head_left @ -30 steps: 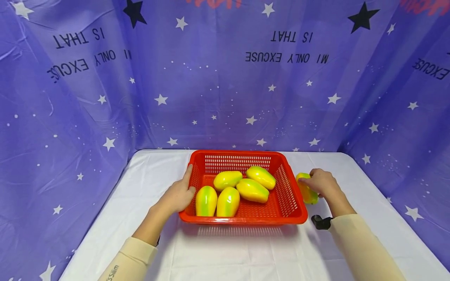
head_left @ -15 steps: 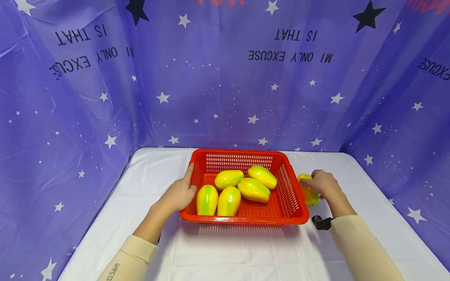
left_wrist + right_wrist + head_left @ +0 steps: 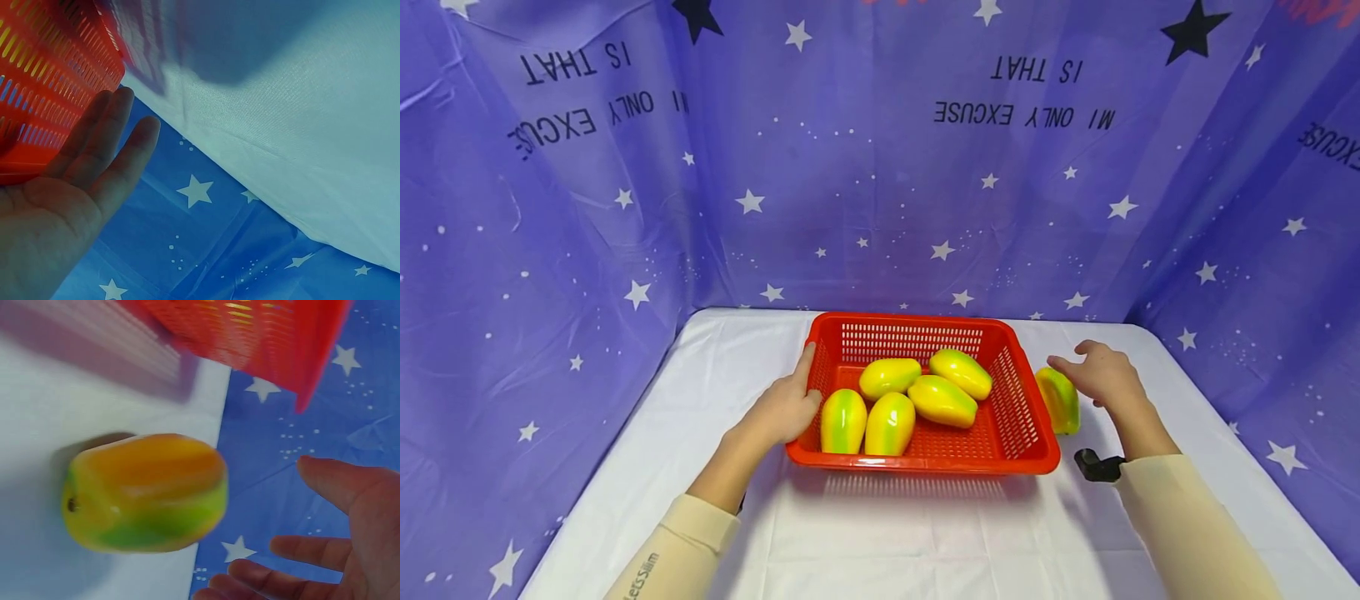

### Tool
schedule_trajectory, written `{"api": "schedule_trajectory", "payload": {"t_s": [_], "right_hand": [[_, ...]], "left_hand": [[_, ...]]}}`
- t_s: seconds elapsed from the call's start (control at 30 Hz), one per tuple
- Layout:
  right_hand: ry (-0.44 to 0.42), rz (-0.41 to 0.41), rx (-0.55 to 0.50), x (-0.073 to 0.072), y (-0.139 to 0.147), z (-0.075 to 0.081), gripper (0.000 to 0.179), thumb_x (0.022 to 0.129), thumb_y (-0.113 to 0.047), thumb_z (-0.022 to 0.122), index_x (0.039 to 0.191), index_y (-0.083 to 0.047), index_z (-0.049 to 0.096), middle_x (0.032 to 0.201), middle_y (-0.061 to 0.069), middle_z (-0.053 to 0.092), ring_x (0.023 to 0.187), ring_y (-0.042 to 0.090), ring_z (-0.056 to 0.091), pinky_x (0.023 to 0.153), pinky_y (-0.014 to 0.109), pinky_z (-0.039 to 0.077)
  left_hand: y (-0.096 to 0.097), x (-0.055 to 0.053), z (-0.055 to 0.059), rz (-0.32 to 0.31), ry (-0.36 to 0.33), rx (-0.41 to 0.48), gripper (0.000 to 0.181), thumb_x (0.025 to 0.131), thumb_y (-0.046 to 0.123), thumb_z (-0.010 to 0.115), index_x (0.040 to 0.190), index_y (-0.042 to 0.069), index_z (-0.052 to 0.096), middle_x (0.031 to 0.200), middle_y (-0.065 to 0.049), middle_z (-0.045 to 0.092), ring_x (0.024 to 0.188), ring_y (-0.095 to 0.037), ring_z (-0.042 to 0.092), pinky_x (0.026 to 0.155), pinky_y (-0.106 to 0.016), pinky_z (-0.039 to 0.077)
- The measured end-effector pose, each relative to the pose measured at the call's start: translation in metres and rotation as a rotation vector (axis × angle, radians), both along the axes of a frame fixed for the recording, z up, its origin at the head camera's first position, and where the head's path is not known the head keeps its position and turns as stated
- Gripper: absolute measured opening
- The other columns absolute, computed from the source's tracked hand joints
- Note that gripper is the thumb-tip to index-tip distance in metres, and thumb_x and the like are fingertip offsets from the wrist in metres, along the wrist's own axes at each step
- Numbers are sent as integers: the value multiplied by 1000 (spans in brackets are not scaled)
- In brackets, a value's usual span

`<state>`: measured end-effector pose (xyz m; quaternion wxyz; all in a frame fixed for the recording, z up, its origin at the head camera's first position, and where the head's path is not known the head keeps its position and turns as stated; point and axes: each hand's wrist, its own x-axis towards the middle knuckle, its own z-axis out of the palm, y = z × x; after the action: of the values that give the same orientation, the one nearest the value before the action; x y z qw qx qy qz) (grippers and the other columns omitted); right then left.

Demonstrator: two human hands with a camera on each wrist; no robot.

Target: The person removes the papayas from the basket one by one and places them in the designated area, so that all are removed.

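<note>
Head view — fruit (image 3: 1060, 402) lengthwise fore-aft; RH (image 3: 1108, 375) spread, empty — LH (image 3: 784, 410) straight-fingered vs basket (image 3: 925, 465).

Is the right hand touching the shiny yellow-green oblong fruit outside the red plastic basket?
Apart. The right wrist view shows blue starry cloth between the right hand and the fruit.

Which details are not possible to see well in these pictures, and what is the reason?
Head view: the near ends of the two front fruits, hidden by the rim of the red basket.
Head view: the red lettering, cut off by the top edge.
Left wrist view: the basket's interior, mostly hidden by its slotted wall.
Right wrist view: fine surface detail of the loose fruit, blurred.
</note>
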<state>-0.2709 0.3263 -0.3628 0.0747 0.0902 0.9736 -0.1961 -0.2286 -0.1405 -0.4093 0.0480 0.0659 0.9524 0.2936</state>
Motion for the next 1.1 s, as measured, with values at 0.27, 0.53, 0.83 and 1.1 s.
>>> {"api": "schedule_trajectory", "payload": {"t_s": [0.27,0.53,0.83,1.1], "right_hand": [[101,65,6,2,-17,30,88,96,-62,57,149,7,42,131,38,57,78,33,69,65,42,61],[158,179,26,4,-68,62,81,96,-59,59,149,2,47,128,32,64,112,45,64,87,58,57],[196,308,16,7,-114,60,72,96,-52,64,147,-3,52,117,23,71,104,39,67,88,55,56],[168,375,1,5,-133,50,72,96,-49,66,150,-3,51,131,23,68,121,43,63,101,62,49]], "left_hand": [[-1,-1,1,7,-19,-7,79,102,21,44,168,12,2,141,-28,60,110,-36,67,101,-54,51],[-1,-1,-1,7,-23,8,79,101,22,44,168,14,1,140,-27,60,105,-34,67,98,-53,52],[2,0,0,11,-25,8,79,101,22,44,168,14,3,140,-27,61,105,-34,67,98,-53,51],[2,0,2,20,-26,5,79,102,22,44,168,15,2,136,-26,63,105,-33,67,99,-53,51]]}}
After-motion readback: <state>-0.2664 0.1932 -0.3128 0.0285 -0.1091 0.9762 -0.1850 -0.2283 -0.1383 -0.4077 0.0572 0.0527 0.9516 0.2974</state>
